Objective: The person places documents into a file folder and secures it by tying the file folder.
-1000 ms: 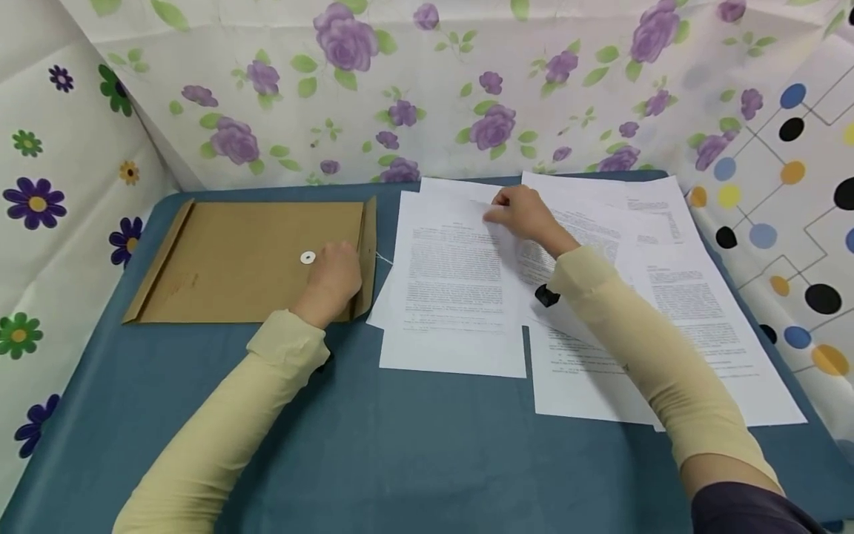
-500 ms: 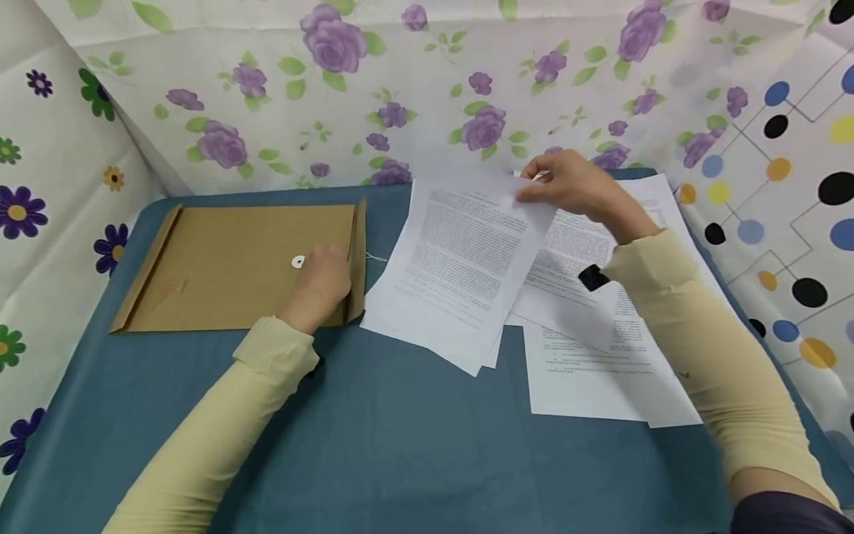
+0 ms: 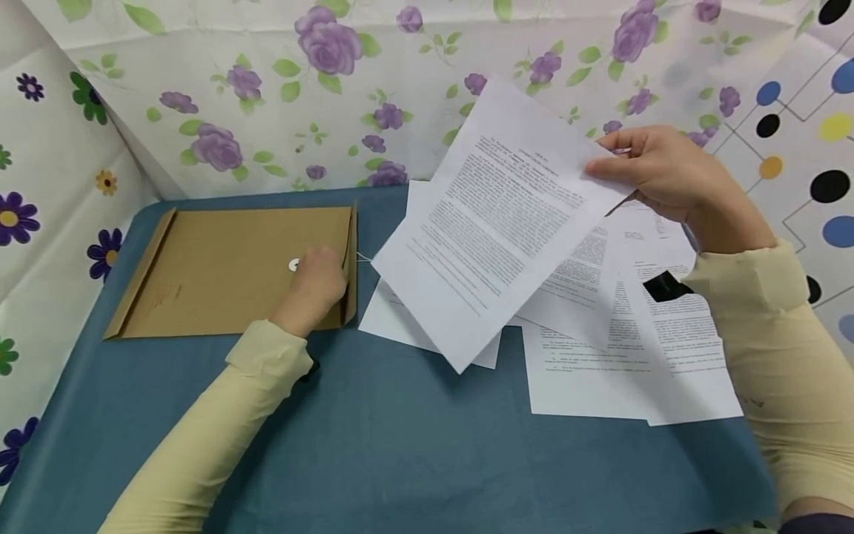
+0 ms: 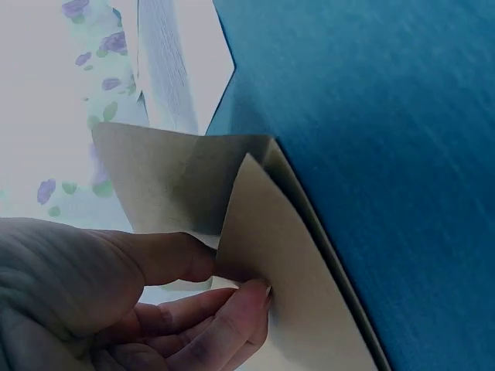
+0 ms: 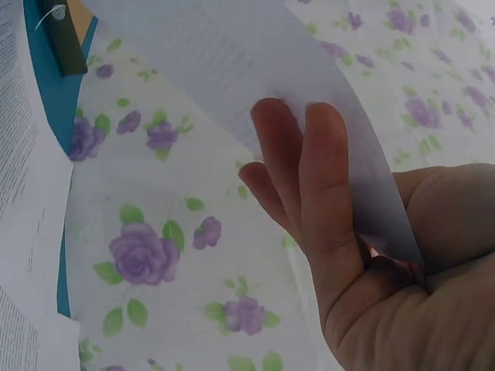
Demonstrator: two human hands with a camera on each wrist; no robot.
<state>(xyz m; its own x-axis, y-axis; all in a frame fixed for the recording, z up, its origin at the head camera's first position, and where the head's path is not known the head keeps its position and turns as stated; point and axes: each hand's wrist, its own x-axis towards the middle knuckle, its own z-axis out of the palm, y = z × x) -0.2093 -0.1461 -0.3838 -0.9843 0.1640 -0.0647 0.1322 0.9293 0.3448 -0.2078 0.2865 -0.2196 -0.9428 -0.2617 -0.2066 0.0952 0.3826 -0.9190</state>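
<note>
A brown paper envelope (image 3: 233,271) with a white button and a string lies at the left of the table. My left hand (image 3: 312,288) pinches the edge at its opening; the left wrist view shows the thumb and fingers on the front panel (image 4: 286,270), the flap (image 4: 170,166) standing apart from it. A printed sheet of paper (image 3: 494,230) is raised and tilted above the others, its upper right corner gripped by my right hand (image 3: 674,182). In the right wrist view the thumb is behind the sheet (image 5: 232,85) and the fingers are on the near side.
Several printed sheets (image 3: 587,371) lie overlapping on the blue tablecloth (image 3: 400,452) at the right. Another sheet (image 3: 400,315) lies partly under the raised one, near the envelope's string. A flowered curtain (image 3: 267,89) hangs close behind the table.
My right hand has lifted the sheet off the pile, tilting it and drawing it up and to the right. The left hand has stayed on the envelope.
</note>
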